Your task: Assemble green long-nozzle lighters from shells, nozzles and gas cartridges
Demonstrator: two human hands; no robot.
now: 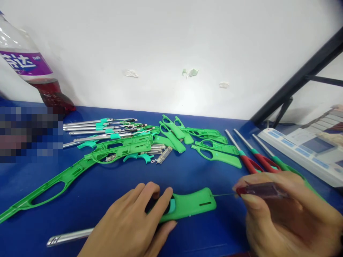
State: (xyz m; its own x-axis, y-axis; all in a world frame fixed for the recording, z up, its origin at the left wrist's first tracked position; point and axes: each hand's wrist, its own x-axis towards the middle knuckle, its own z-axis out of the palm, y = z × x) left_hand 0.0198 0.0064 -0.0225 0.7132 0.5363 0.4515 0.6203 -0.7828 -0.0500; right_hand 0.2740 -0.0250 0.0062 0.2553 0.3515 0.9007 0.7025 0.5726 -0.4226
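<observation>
My left hand [134, 219] is closed round a green lighter [191, 205] that lies on the blue table, its silver tube [69, 236] pointing left from under the wrist. At the right, my right hand [289, 210] grips a screwdriver with a dark red, see-through handle [264, 190]. The thin shaft [223, 195] points left, and its tip is at the right end of the green handle. The front of the lighter's grip is hidden under my left fingers.
Green shell halves [171, 134], silver tubes with wires [93, 127] and clear fuel tanks [164, 155] lie behind. Red-handled lighters [249, 160] and a white power strip [300, 157] are at the right. A drink bottle [32, 64] stands back left; a long green frame [64, 182] lies left.
</observation>
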